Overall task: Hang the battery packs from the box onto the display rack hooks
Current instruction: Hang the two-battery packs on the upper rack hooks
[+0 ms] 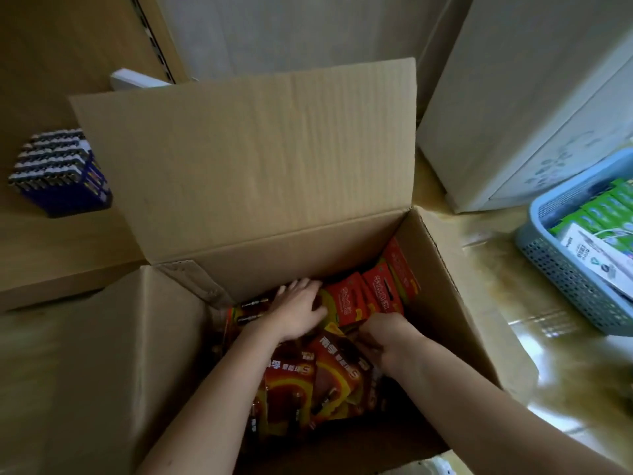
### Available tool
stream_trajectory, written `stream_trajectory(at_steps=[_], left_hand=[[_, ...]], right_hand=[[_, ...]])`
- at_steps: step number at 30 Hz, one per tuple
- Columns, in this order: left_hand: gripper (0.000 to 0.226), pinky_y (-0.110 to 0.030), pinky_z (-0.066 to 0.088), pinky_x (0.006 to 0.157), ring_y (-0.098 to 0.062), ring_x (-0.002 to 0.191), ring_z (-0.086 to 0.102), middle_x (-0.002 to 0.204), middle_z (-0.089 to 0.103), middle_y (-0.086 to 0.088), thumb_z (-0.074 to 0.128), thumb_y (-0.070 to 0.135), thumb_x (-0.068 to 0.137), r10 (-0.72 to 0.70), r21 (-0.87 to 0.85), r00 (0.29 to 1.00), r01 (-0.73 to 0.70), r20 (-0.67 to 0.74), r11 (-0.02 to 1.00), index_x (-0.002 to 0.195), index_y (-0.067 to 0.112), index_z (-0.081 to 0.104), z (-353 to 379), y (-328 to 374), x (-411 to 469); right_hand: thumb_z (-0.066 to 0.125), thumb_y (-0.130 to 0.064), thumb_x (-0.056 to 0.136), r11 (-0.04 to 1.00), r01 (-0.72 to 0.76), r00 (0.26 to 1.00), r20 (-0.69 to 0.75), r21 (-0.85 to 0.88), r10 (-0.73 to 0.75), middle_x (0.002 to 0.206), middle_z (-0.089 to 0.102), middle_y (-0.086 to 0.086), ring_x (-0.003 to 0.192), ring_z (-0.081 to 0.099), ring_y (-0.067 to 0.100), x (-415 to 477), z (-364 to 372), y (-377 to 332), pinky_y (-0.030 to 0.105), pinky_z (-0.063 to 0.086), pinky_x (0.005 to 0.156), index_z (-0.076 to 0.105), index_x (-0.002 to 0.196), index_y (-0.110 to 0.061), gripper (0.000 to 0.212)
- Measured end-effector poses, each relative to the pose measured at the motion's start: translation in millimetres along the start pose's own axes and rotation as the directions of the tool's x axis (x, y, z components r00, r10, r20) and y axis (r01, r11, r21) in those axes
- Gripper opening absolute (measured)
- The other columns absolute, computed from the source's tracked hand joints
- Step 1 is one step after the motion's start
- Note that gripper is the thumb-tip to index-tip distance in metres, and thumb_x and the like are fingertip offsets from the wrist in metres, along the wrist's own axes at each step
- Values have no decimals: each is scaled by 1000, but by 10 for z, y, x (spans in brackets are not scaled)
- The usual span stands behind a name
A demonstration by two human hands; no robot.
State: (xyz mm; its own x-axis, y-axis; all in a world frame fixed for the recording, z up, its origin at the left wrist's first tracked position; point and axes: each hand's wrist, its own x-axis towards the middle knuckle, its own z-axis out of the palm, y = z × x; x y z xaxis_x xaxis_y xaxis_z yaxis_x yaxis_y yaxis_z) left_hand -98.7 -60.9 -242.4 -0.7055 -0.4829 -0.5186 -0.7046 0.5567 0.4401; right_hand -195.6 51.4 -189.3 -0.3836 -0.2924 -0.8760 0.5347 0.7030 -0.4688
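Ahead of you a pale wall [291, 29] runs behind everything; to your left a wood panel [68, 46] rises with a slotted rail [150, 39] down its edge, and below it a wood shelf [51, 241] carries a blue block of batteries [61, 173]; to your right a white cabinet [513, 114] stands on a glossy yellowish floor [496, 303]; light glares off that floor in bright patches; a blue basket [565, 279] of green packs [603, 210] sits near the cabinet.

1. We see our left forearm [219, 382] and right forearm [479, 389] bare, uncovered from the wrist to the frame's lower edge.
2. Our left hand [298, 311] and right hand [385, 334] are ungloved.
3. Finer detail on the fingers is too blurred for us to tell.
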Motion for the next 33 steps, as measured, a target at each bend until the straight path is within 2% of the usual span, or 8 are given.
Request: stream_trajectory(at_steps=[2, 4, 10, 15, 18, 20, 24, 33], left_hand=[[55, -38, 25, 113, -23, 135, 31, 143, 36, -7, 51, 33, 92, 13, -100, 1000, -12, 11, 995, 141, 13, 34, -50, -18, -41], [53, -36, 32, 109, -21, 128, 37, 134, 43, -5, 62, 32, 86, 32, -185, 999, -34, -11, 982, 133, 14, 44, -104, -32, -106], [40, -36, 49, 89, -17, 103, 52, 103, 50, 6, 79, 33, 69, 65, -238, 996, -78, -63, 968, 100, 22, 57, -329, -71, -265], [34, -39, 53, 82, -17, 95, 58, 98, 62, 4, 83, 39, 60, 91, -206, 994, -102, -64, 973, 82, 29, 60, -609, -77, -423], [32, -42, 54, 78, -20, 87, 61, 90, 65, 1, 84, 37, 58, 108, -225, 990, -126, -89, 966, 76, 26, 61, -690, -80, -522], [33, -44, 54, 78, -24, 86, 63, 90, 67, -4, 84, 33, 60, 128, -254, 988, -146, -86, 956, 81, 20, 63, -706, -85, -561], [26, -42, 55, 81, -17, 86, 64, 92, 69, 0, 82, 29, 65, 145, -281, 987, -159, -73, 946, 83, 18, 67, -744, -110, -593], [12, -32, 55, 80, -9, 78, 66, 83, 72, 6, 79, 25, 68, 114, -434, 976, -185, -184, 882, 76, 17, 75, -1056, -65, -921]], right_hand=[[41, 3, 93, 999, -35, 999, 18, 32, 35, 122, 52, 23, 91, 59, 26, -39, -18, 4, 28, 49, 75, 45, 125, 5, 32], [45, -3, 94, 991, -117, 993, -28, 59, 119, 119, 56, 18, 110, 56, 30, -49, -33, -9, 34, 49, 94, 49, 118, 0, 25], [45, -13, 95, 995, -94, 993, -71, -23, 92, 110, 59, 19, 112, 55, 36, 21, 37, -33, 45, 45, 100, 48, 122, -4, 28], [47, -18, 95, 992, -113, 991, -74, -60, 109, 104, 61, 15, 100, 60, 32, 64, 62, -32, 43, 49, 93, 53, 96, -5, 14], [43, -4, 93, 1000, -8, 998, -60, -30, 6, 84, 53, 9, 77, 57, 22, 121, 61, -96, 33, 50, 74, 48, 80, -8, 15], [47, -9, 94, 997, -19, 997, -72, -78, 14, 92, 58, 13, 92, 61, 29, 88, 69, -130, 36, 52, 82, 53, 95, -5, 8], [55, -21, 92, 965, 48, 995, -75, -256, -70, 118, 59, 16, 113, 56, 32, 38, 121, -198, 38, 44, 92, 51, 118, -4, 31], [59, -22, 89, 844, 375, 888, -112, -383, -446, 105, 67, 11, 95, 64, 28, -318, -24, -393, 42, 54, 86, 61, 99, -13, 14]])
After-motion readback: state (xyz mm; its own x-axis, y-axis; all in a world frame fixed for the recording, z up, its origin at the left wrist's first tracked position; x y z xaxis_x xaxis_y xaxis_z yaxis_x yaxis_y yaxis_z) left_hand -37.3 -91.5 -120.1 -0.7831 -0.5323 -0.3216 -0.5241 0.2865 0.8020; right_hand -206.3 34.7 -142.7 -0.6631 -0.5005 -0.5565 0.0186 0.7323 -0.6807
